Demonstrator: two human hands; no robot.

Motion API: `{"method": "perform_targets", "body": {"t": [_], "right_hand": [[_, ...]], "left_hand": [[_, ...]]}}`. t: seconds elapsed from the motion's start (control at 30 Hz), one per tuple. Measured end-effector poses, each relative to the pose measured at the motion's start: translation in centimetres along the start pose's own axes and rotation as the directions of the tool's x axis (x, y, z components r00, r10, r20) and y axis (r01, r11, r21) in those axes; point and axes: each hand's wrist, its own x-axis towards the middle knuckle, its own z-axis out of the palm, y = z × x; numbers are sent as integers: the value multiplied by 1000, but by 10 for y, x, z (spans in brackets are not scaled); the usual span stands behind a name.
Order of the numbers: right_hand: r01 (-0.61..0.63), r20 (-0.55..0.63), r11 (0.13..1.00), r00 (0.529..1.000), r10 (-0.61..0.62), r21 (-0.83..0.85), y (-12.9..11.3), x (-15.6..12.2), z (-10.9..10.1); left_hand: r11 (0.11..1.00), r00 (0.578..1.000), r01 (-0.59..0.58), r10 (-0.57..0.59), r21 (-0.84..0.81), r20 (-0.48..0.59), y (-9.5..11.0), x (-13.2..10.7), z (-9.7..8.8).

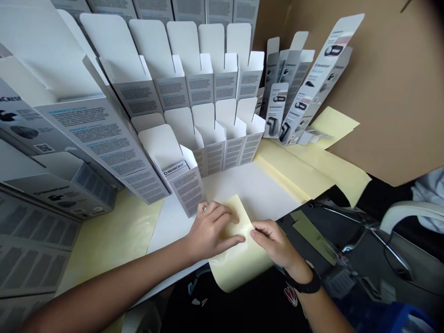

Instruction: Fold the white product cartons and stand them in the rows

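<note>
A glossy pale yellow sheet (239,270) lies partly on the white work surface, its near end curling down over the table edge. My right hand (274,243) pinches the sheet's right edge between thumb and fingers. On the sheet's upper left part rests my left hand (213,229), its thumb stretched away from the bent fingers. Those fingertips are close to the foot of an upright grey-and-white carton (189,192); whether they touch it I cannot tell. The carton's top flap is up, and a dark-printed SilverCrest item shows inside.
Rows of open-flapped cartons (217,150) stand behind the hands. Taller cartons (100,134) rise at the left, and others (307,92) lean at the back right. Yellow sheets (294,171) lie on the right, before a brown cardboard panel (388,101). A chair (398,212) stands at the right.
</note>
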Motion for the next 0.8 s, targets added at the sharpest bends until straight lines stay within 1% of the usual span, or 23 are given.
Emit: {"method": "perform_targets", "body": {"t": [0.1,0.2,0.27,0.33,0.4,0.47,0.63,0.7,0.8], "right_hand": [[8,40,1000,999,-8,10,3,-2,3],[17,73,999,997,-19,34,3,-3,10],[26,86,999,996,-30,47,2,-3,16],[35,59,998,998,-38,48,1,-2,22],[45,5,998,999,-46,34,0,-1,28],[59,-22,998,998,-58,15,0,0,30],[91,14,996,996,-91,-26,1,-1,28],[93,12,995,996,-93,-37,0,-1,28],[87,-2,995,996,-87,-46,-2,0,31]], "left_hand": [[997,995,5,3,-73,98,0,-2,2],[968,980,105,-61,-230,188,-1,-5,5],[933,972,155,-85,-326,221,-1,-7,6],[908,969,170,-84,-384,231,0,-8,6],[897,968,182,-92,-403,234,1,-8,6],[890,966,192,-96,-413,241,1,-8,6],[872,955,212,-88,-442,284,2,-7,7],[874,951,213,-82,-436,298,2,-7,7],[885,953,211,-91,-415,290,2,-6,7]]}}
